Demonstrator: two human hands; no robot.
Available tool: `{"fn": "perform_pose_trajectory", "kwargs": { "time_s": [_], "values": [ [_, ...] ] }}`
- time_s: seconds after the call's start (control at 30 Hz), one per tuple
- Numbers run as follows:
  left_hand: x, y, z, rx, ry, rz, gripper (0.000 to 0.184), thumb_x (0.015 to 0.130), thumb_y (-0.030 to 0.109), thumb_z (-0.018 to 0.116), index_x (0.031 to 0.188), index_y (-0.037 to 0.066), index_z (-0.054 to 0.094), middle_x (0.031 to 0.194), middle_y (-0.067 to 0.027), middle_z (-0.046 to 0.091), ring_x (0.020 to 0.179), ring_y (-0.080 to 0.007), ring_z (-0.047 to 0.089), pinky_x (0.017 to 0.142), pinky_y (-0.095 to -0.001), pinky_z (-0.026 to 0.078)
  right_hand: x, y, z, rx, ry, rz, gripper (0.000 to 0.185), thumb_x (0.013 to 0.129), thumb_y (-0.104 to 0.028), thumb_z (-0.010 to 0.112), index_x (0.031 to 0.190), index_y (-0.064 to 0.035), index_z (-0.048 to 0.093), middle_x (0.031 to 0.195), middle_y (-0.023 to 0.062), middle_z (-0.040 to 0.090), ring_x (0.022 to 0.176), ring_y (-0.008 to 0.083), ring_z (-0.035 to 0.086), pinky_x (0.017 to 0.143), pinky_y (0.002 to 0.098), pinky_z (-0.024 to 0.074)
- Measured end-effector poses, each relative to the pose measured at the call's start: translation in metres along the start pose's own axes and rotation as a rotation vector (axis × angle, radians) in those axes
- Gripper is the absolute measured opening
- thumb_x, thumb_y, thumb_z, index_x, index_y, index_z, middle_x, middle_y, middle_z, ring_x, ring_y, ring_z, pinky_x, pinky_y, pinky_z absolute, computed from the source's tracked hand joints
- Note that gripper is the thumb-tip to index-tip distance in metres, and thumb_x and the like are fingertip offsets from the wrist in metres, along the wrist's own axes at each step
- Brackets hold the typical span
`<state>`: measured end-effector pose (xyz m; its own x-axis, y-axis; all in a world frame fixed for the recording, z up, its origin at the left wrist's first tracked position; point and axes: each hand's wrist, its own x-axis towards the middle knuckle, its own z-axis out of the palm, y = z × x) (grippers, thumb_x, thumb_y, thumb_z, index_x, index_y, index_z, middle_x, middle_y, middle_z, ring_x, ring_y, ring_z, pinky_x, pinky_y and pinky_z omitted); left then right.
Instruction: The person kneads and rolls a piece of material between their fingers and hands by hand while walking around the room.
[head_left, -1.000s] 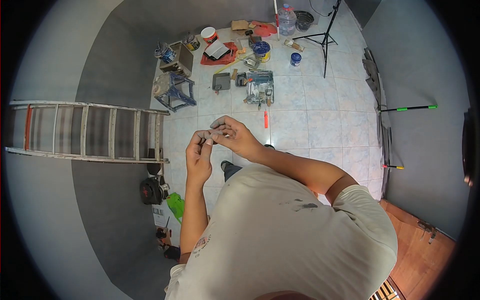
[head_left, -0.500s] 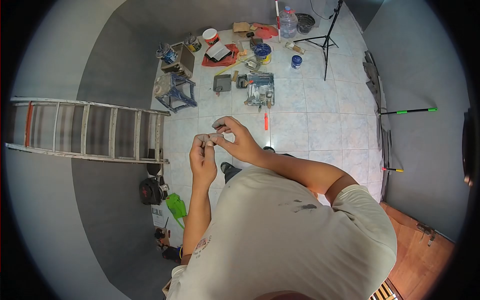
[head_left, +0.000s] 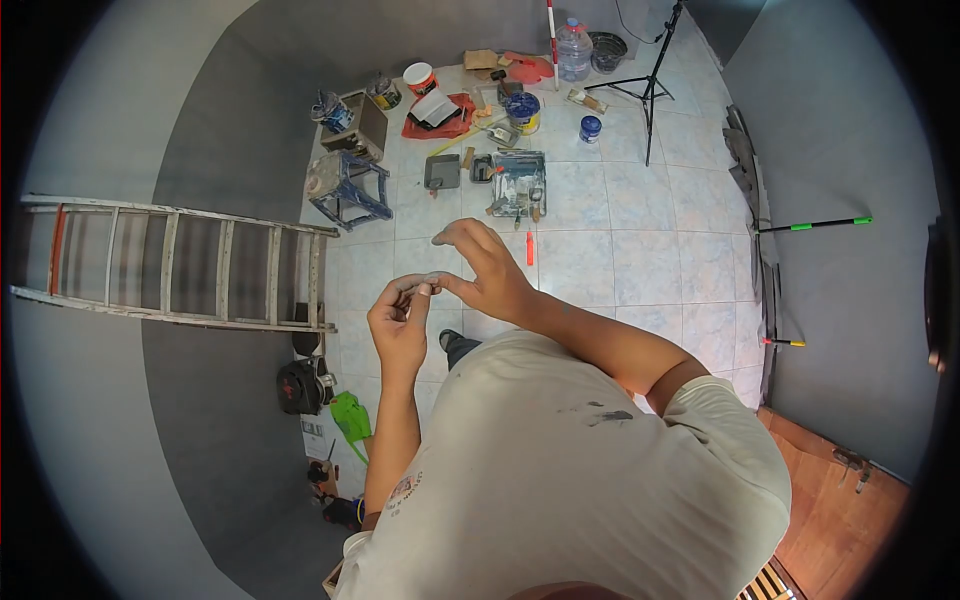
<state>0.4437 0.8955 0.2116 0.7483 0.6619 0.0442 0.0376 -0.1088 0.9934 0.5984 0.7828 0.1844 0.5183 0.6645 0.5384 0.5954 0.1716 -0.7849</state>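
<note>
My left hand point(head_left: 400, 325) is raised in front of my body, its thumb and fingers pinched together. The thumb tip of my right hand point(head_left: 495, 275) meets those pinched fingertips; whether anything small lies between them is hidden. The other fingers of my right hand are apart and slightly curved. Greyish smudges coat the fingertips of both hands. Beyond them on the tiled floor lie an orange-red strip-like tool point(head_left: 530, 248) and a paint tray point(head_left: 518, 185) smeared with grey, with brushes at its near edge.
A ladder point(head_left: 220, 265) extends at the left beside a paint-stained stool point(head_left: 350, 188). Paint buckets point(head_left: 522, 112), a small blue jar point(head_left: 590, 128), a grey tray point(head_left: 442, 172) and a water bottle point(head_left: 574, 50) stand farther back. A black tripod point(head_left: 652, 95) is at the back right.
My right fingers have lifted and spread away from the left hand, while the right thumb stays at its fingertips. The left hand has shifted slightly left and downward.
</note>
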Motion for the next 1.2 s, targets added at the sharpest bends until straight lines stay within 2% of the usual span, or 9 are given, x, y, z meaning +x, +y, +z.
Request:
{"fn": "perform_pose_trajectory", "kwargs": {
  "time_s": [0.07,0.2,0.5,0.57,0.87,1.2],
  "values": [
    [0.000,-0.001,-0.003,0.060,0.020,0.004,0.011,0.101,0.004,0.069,0.108,-0.004,0.073,0.100,-0.0111,0.078,0.095,-0.0153,0.073,0.091,-0.0292,0.055,0.000,0.000,-0.002,-0.018,-0.004,-0.015,0.051,0.085,-0.022,0.082,0.128,-0.0056,0.060,0.124,0.0153,0.058,0.119,0.0385,0.058,0.103,0.0475,0.0457],
    [0.001,-0.005,-0.006,0.060,0.007,0.003,0.010,0.100,0.003,0.069,0.106,-0.004,0.073,0.099,-0.0108,0.078,0.094,-0.0153,0.073,0.090,-0.0289,0.055,-0.002,0.001,-0.002,-0.077,-0.029,-0.037,0.052,0.085,-0.024,0.082,0.128,-0.0055,0.060,0.125,0.0151,0.058,0.120,0.0379,0.057,0.105,0.0474,0.0447],
    [0.003,-0.017,-0.007,0.025,-0.045,0.003,0.005,0.101,0.000,0.062,0.104,-0.002,0.065,0.094,-0.0067,0.075,0.090,-0.0127,0.071,0.085,-0.0277,0.054,-0.005,0.000,0.000,-0.061,-0.043,-0.050,0.050,0.086,-0.025,0.081,0.127,-0.0053,0.061,0.124,0.0151,0.058,0.118,0.0377,0.058,0.104,0.0471,0.0452],
    [0.003,-0.018,-0.009,0.025,-0.072,-0.046,0.008,0.105,0.005,0.058,0.103,0.000,0.064,0.096,-0.0053,0.070,0.091,-0.0125,0.067,0.090,-0.0309,0.054,-0.005,-0.001,0.000,-0.059,-0.042,-0.054,0.050,0.086,-0.024,0.081,0.127,-0.0051,0.061,0.124,0.0152,0.058,0.118,0.0376,0.058,0.104,0.0471,0.0454],
    [-0.001,0.004,0.004,-0.202,-0.067,-0.111,0.017,0.107,0.014,0.060,0.110,0.000,0.068,0.102,-0.0086,0.074,0.093,-0.0170,0.071,0.092,-0.0348,0.056,-0.006,0.002,-0.001,0.007,-0.017,-0.032,0.048,0.086,-0.021,0.080,0.127,-0.0050,0.061,0.124,0.0153,0.058,0.119,0.0377,0.058,0.104,0.0468,0.0449],
    [-0.006,0.000,-0.005,-0.139,-0.083,-0.145,0.017,0.107,0.015,0.065,0.109,-0.002,0.069,0.101,-0.0097,0.075,0.093,-0.0166,0.071,0.092,-0.0332,0.055,-0.004,-0.002,-0.009,-0.090,-0.013,-0.088,0.052,0.086,-0.030,0.082,0.128,-0.0063,0.061,0.125,0.0142,0.057,0.119,0.0379,0.055,0.105,0.0478,0.0433]
  ]
}}
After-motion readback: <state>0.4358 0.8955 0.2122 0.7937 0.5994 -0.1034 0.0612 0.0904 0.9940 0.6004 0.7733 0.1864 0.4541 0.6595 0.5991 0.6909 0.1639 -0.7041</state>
